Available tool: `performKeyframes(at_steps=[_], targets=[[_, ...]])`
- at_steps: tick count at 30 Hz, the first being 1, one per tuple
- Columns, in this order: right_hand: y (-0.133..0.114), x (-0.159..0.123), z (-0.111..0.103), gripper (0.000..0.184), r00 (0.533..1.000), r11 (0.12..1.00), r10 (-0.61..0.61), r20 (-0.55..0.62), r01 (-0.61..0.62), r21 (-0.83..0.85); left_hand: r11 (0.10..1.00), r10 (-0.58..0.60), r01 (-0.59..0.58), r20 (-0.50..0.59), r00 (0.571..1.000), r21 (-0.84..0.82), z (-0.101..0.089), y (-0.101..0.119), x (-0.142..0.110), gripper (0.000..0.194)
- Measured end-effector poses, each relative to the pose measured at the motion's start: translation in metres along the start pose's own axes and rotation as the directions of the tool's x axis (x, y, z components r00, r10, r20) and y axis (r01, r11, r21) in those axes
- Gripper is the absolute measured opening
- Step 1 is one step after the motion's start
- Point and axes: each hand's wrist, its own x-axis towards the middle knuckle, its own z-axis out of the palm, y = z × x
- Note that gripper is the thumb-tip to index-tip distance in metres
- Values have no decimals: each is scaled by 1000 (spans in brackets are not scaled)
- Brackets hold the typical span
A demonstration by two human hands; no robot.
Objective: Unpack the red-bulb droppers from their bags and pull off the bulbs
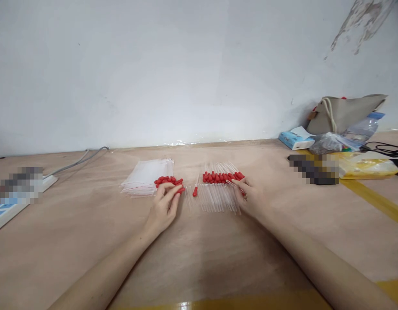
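Note:
Red rubber bulbs (pixel 168 180) lie in a loose pile at the front edge of a stack of clear zip bags (pixel 142 174). My left hand (pixel 165 206) is closed in a pinch on a red bulb (pixel 180 190) beside that pile. A single dropper (pixel 195 191) lies between my hands, its red bulb toward me. To its right, glass droppers (pixel 218 177) with red bulbs are laid in two facing rows, tubes pointing away and toward me. At their right end my right hand (pixel 248 198) is closed on a dropper, its clear tube pointing left and its bulb partly covered by my fingers.
A power strip (pixel 48 187) with a grey cable lies at the left. On the right are a blue tissue box (pixel 295 140), a dark blurred object (pixel 311 170), a yellow tissue pack (pixel 366 165) and a beige bag (pixel 347 114). A wall (pixel 199 86) borders the table's back.

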Motion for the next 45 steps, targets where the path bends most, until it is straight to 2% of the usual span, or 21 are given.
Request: performKeyframes(at_steps=[3, 9, 13, 16, 20, 24, 27, 30, 32, 34, 36, 38, 39, 41, 45], targets=[[1, -1, 2, 25, 1000, 1000, -1, 11, 0, 19, 985, -156, 161, -71, 985, 63, -8, -15, 20, 26], [-1, -8, 9, 22, 998, 995, -54, 42, 50, 86, 918, -375, 370, 1, 927, 143, -21, -48, 51, 30], [-4, -14, 10, 24, 990, 995, -90, 105, 85, 51, 885, -436, 409, 85, 896, 223, -18, -56, 54, 23], [-7, -15, 8, 24, 984, 995, -95, 152, 94, 11, 879, -429, 386, 112, 896, 281, -16, -54, 52, 20], [-10, -13, 3, 19, 982, 994, -69, 175, 83, -75, 882, -378, 325, 101, 920, 341, -18, -48, 52, 19], [-12, -10, 0, 15, 986, 987, -52, 156, 75, -145, 909, -283, 220, 139, 949, 355, -18, -37, 51, 17], [-11, -9, 0, 16, 992, 986, -44, 120, 63, -157, 921, -226, 144, 197, 954, 361, -18, -31, 50, 17], [-5, -6, -1, 19, 997, 989, 28, 74, -17, -148, 923, -219, 123, 233, 948, 365, -19, -30, 49, 21], [1, -3, -3, 21, 992, 984, 124, 35, -118, -133, 922, -226, 135, 218, 950, 364, -20, -29, 49, 24], [8, 0, -7, 23, 963, 955, 271, 3, -269, -123, 924, -211, 130, 197, 957, 361, -18, -26, 50, 25], [14, 4, -11, 25, 902, 895, 432, 16, -426, -131, 930, -167, 85, 204, 965, 357, -14, -20, 51, 25], [17, 8, -15, 26, 834, 829, 548, 63, -532, -173, 938, -105, 14, 246, 963, 346, -6, -10, 53, 27], [17, 9, -17, 27, 811, 808, 577, 91, -553, -204, 942, -74, -23, 274, 959, 335, -2, -5, 54, 29], [15, 11, -20, 28, 799, 798, 586, 134, -540, -270, 945, -23, -84, 319, 947, 316, 8, 6, 55, 32], [6, 10, -21, 33, 845, 830, 505, 173, -421, -367, 939, -4, -119, 354, 935, 323, 24, 16, 56, 31]])
